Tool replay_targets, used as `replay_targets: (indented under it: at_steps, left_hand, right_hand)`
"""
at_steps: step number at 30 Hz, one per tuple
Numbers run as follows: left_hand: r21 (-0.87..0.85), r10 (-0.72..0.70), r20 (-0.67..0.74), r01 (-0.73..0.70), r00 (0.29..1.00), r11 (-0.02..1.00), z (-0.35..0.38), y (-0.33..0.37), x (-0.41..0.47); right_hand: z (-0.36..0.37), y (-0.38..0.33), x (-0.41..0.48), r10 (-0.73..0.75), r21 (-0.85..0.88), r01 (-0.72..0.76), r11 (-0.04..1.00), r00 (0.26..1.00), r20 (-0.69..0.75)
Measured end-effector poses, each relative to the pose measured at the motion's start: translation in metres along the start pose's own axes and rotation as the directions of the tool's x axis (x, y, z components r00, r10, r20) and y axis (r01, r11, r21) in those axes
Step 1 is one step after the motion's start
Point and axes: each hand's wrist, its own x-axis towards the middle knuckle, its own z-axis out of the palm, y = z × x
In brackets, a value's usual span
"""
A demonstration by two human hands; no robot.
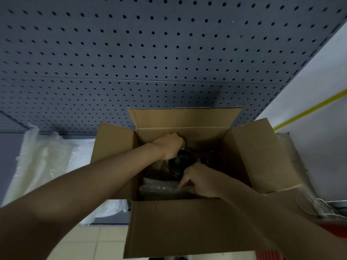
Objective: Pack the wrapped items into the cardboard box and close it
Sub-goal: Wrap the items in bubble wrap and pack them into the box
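An open cardboard box (pixel 261 152) stands in front of me with all flaps spread outward. Both my hands reach down inside it. My left hand (pixel 170 146) is closed around the far side of a dark round item in clear wrap (pixel 178 162). My right hand (pixel 199 180) grips the near side of that same item, fingers curled. Below my right hand lies a flat bubble-wrapped item (pixel 159 188) against the box's near wall. The bottom of the box is dark and hard to read.
A grey pegboard wall (pixel 131 53) rises behind the box. Sheets of bubble wrap (pixel 47 162) lie on the surface to the left. A flat cardboard piece and thin wires (pixel 315 205) sit at the right. Tiled floor (pixel 97 239) shows below.
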Motion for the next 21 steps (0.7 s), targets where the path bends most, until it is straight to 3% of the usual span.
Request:
replay_targets:
  at_steps: [2, 4, 8, 14, 21]
  left_hand:
    - [-0.002, -0.004, 0.006, 0.004, 1.000, 1.000, 0.001, 0.003, 0.001]
    - [0.010, -0.011, 0.020, 0.010, 1.000, 1.000, 0.002, 0.006, 0.001]
    - [0.035, -0.050, 0.009, 0.050, 0.999, 0.998, 0.002, 0.010, -0.009]
    - [-0.095, -0.064, -0.167, 0.048, 0.984, 0.994, -0.020, 0.018, -0.087]
    - [-0.138, -0.122, -0.528, 0.056, 0.841, 0.989, -0.047, -0.031, -0.230]
  right_hand:
    - [0.009, -0.005, 0.017, 0.011, -0.208, 0.009, 0.978, 0.995, 0.095]
    - [0.014, -0.012, 0.029, 0.044, -0.307, 0.000, 0.952, 0.990, 0.136]
    - [0.011, -0.015, 0.015, 0.047, -0.350, -0.047, 0.936, 0.999, -0.009]
    - [-0.025, -0.017, -0.024, -0.037, -0.062, 0.022, 0.998, 0.967, -0.253]
    - [-0.043, -0.090, -0.023, -0.097, 0.008, 0.124, 0.992, 0.809, -0.580]
